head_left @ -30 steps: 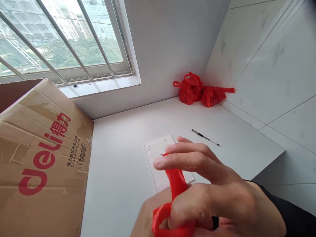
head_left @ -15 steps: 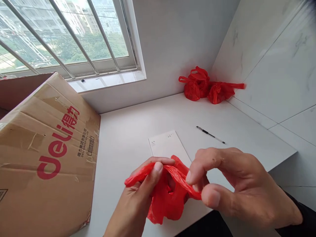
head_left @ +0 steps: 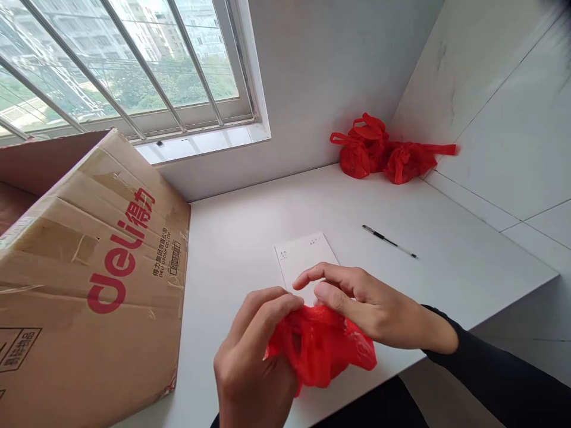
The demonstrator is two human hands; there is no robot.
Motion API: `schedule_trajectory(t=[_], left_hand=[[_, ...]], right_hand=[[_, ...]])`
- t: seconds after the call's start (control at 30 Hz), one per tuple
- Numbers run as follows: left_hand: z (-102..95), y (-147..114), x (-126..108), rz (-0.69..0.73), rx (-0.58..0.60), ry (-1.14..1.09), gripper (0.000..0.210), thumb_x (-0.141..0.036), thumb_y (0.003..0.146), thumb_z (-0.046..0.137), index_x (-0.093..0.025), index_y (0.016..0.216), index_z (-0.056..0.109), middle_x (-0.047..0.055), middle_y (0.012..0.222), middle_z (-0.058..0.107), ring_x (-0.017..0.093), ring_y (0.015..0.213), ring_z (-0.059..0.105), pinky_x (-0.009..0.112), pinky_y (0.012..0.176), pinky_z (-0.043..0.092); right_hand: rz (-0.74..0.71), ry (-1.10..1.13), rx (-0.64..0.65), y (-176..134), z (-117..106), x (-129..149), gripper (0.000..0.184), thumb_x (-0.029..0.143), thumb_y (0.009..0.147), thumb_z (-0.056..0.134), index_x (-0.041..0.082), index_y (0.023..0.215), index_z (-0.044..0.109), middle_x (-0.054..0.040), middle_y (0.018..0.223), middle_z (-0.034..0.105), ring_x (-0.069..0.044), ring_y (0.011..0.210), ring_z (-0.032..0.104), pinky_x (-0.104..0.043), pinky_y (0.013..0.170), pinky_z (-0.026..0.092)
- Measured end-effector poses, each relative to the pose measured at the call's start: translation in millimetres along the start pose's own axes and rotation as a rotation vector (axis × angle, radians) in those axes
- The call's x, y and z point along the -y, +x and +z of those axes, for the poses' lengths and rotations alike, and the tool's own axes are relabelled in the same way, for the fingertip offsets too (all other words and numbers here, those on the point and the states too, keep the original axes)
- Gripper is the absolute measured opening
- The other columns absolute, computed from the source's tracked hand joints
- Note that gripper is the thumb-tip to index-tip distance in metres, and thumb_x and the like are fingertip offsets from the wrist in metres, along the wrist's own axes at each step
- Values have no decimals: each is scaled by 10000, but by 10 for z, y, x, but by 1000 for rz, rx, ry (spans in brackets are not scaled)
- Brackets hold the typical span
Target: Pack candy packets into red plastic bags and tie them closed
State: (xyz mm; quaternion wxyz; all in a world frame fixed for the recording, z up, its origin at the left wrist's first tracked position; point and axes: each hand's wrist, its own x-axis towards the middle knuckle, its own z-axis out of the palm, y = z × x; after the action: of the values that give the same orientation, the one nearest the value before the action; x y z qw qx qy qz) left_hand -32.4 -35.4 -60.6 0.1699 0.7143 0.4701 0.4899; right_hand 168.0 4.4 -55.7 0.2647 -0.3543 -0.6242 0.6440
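Observation:
A crumpled red plastic bag (head_left: 328, 351) is bunched up over the front of the white table. My left hand (head_left: 259, 351) is closed around its left side, with the fingers curled over the top edge. Above the bag is my right hand (head_left: 361, 303), its index finger stretched out and apart from the thumb, the thumb near the bag's upper edge. Its other fingers are mostly hidden. Just behind the hands lies a white notepad or sheet (head_left: 303, 255) with small handwriting.
On the left stands a cardboard box (head_left: 129, 261) with its top open. A black and clear pen (head_left: 389, 241) lies right of the paper. Several bunched red plastic bags (head_left: 379, 151) sit in the back corner. A barred window (head_left: 147, 65) is at upper left.
The bag has gone from a stretched handle strip to a bunched shape. My right hand has moved left over it, its thumb and index finger apart. My left hand has turned palm down.

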Motion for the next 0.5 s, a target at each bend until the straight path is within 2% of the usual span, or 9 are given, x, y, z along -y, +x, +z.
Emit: schedule_trajectory(t=[0.07, 0.17, 0.27, 0.37, 0.43, 0.5], left_hand=[[54, -43, 14, 151, -99, 132, 366, 100, 854, 606, -199, 1018, 737, 20, 1030, 699, 96, 879, 681, 177, 733, 548], [64, -70, 11, 187, -117, 126, 410, 87, 857, 657, -218, 1108, 768, 23, 1058, 686, 92, 881, 670, 182, 726, 553], [3, -42, -52, 167, -48, 49, 458, 25, 897, 662, -268, 1241, 737, 28, 1088, 669, 117, 913, 663, 203, 686, 560], [-47, 15, -155, 169, 2, 24, 421, -87, 968, 624, -283, 1336, 686, 44, 1179, 668, 133, 963, 675, 199, 688, 573], [-55, 42, -200, 180, 42, 28, 443, -136, 1014, 555, -281, 1429, 611, 57, 1255, 671, 155, 1031, 684, 213, 756, 593], [-52, 34, -175, 201, 85, 83, 535, -117, 1020, 519, -279, 1529, 491, 68, 1347, 657, 195, 1163, 661, 278, 920, 588]], right_hand=[[3, 47, 81, 6, 5, -15, 276, 329, 1110, 446, 287, 1357, 561, 72, 667, 415, -114, 590, 368, -258, 559, 342], [-38, 96, 157, 11, 1, 4, 191, 284, 1076, 517, 238, 1232, 616, 47, 743, 509, -117, 638, 423, -265, 583, 367], [-134, 16, 9, -27, 6, 114, 116, 300, 1059, 557, 217, 1056, 638, 19, 850, 585, -128, 739, 520, -279, 681, 445], [-304, -148, -212, -94, 40, 273, 49, 194, 1023, 570, 228, 1032, 603, 0, 1071, 625, -152, 986, 586, -300, 892, 474], [-400, -235, -302, -125, 63, 338, 86, 153, 1015, 539, 230, 1041, 566, -8, 1136, 617, -158, 1034, 586, -307, 921, 474], [-476, -329, -380, -131, 54, 318, 84, 157, 1026, 511, 233, 1047, 541, 0, 1058, 607, -148, 944, 586, -309, 871, 483]])
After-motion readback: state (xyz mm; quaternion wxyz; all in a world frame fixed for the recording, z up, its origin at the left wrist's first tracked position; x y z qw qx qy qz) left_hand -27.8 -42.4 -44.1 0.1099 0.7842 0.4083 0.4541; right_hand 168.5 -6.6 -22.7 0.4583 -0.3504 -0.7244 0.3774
